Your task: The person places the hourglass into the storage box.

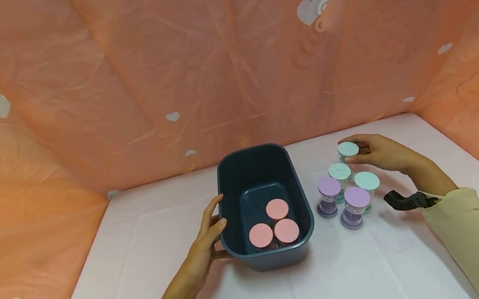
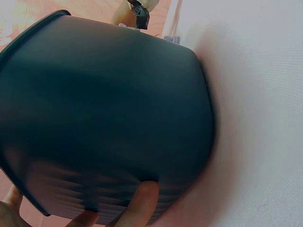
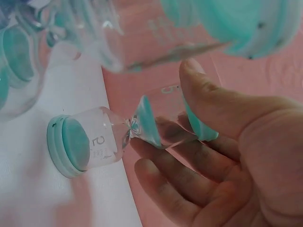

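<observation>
My left hand [image 1: 201, 251] rests its fairly straight fingers against the left side and rim of a dark blue rectangular bin [image 1: 271, 260]; in the left wrist view its fingertips [image 2: 145, 191] press on the outer wall. Inside the bin stand three pink-capped sand timers [image 1: 277, 209]. To the right, my right hand [image 1: 375, 153] pinches the upper part of a mint-capped sand timer [image 1: 348, 149] between thumb and fingers. The right wrist view shows that sand timer [image 3: 102, 137] with mint sand and its lower cap towards the table.
Beside the held one stand two more mint-capped sand timers [image 1: 339, 171] and two purple-capped sand timers [image 1: 357, 197], close together. All are on a white-covered table [image 1: 338, 276]. Orange sheeting [image 1: 230, 71] with pale hearts rises behind and at both sides.
</observation>
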